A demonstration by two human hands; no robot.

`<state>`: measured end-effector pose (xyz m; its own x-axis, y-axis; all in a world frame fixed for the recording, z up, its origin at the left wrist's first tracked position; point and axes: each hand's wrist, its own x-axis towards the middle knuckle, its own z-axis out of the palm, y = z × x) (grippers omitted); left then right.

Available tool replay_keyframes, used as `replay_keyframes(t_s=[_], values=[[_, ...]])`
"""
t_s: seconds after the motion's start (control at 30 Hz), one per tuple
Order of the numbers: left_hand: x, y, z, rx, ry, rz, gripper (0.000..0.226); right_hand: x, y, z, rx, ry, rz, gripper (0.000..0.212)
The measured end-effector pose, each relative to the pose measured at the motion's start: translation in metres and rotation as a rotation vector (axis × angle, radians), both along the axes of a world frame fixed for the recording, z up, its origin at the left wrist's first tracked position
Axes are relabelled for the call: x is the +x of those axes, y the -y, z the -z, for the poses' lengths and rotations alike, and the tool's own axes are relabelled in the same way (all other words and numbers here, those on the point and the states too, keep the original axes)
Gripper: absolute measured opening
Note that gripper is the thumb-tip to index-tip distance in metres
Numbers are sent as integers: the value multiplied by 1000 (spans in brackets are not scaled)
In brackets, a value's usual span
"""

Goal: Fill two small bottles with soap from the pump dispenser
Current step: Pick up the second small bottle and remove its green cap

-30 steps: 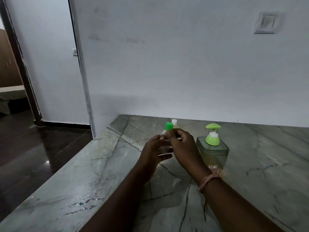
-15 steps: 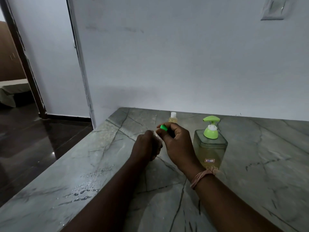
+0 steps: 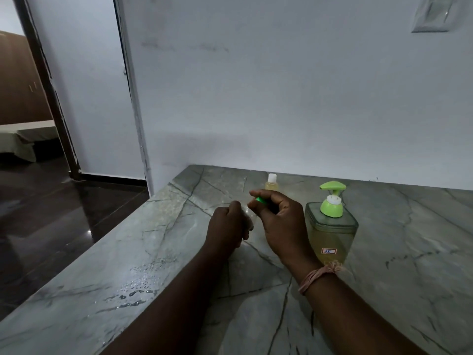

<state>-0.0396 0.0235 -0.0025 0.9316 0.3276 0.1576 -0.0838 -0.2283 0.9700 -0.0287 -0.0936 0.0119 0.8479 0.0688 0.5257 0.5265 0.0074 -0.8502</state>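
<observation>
head view: my left hand (image 3: 226, 226) is curled round a small clear bottle (image 3: 249, 216), fingers wrapped tight, most of the bottle hidden behind the fist, only a bit of clear plastic showing on its right edge. my right hand (image 3: 279, 221) pinches a green cap (image 3: 261, 200) between thumb and fingertips, other fingers curled in. cap sits just above and right of the held bottle's top; can't tell if it's on the neck or just off it. both hands just above the marble counter (image 3: 409, 239), touching or nearly touching each other.

count: small bottles 2, the one in my left hand, plus one with a white cap (image 3: 271, 183) and yellowish liquid inside, standing upright behind my right hand near the wall. pump dispenser (image 3: 331, 226) 1, square clear body, yellowish soap, green pump head, small label with "35", upright just right of my right hand. green cap 1.

rest: thread band (image 3: 320, 274) on my right wrist, water droplets (image 3: 135, 290) on the counter near the left edge, wall switch plate (image 3: 433, 14) top right, doorway (image 3: 30, 103) on the left.
</observation>
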Motion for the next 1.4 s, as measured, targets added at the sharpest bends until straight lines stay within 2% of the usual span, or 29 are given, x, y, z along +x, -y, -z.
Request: replay_keyframes(t_s=[0.13,0.2,0.27,0.33,0.37,0.47,0.57,0.63,0.73,0.83,0.93,1.03,1.2,1.3,1.4], values=[[0,-2,0,-60,-6,11,57,-1,0,-2,60,33,-140,53],[-1,0,0,-71,16,-8,59,-2,-2,1,32,-20,-21,60],[-1,2,1,-56,32,-16,59,-3,-4,4,-30,-55,112,51],[-1,3,3,-34,26,-13,58,-3,-4,6,-25,-18,131,33],[0,2,3,-30,23,-10,57,-3,-4,6,-3,10,108,31],[1,2,4,-39,26,-9,57,-6,-3,3,24,42,-55,59],[2,1,4,-18,43,-13,55,-6,-8,3,-30,-2,30,72],[2,1,5,-28,29,-13,57,-4,-10,4,-35,-20,141,58],[3,0,5,-19,15,0,55,-4,-10,1,-45,54,153,30],[5,-1,6,-34,29,0,57,-5,-7,-3,-6,123,126,34],[6,-2,8,-94,41,-12,61,4,-6,-1,4,123,228,35],[8,-3,8,-181,71,-41,70,14,-4,15,-123,-13,383,23],[10,-4,9,-189,102,-28,74,17,1,29,-338,-166,349,22],[11,-3,11,-188,109,-25,74,19,-1,36,-517,-129,336,20],[12,-3,11,-209,123,-16,74,21,-2,40,-543,-75,411,13]])
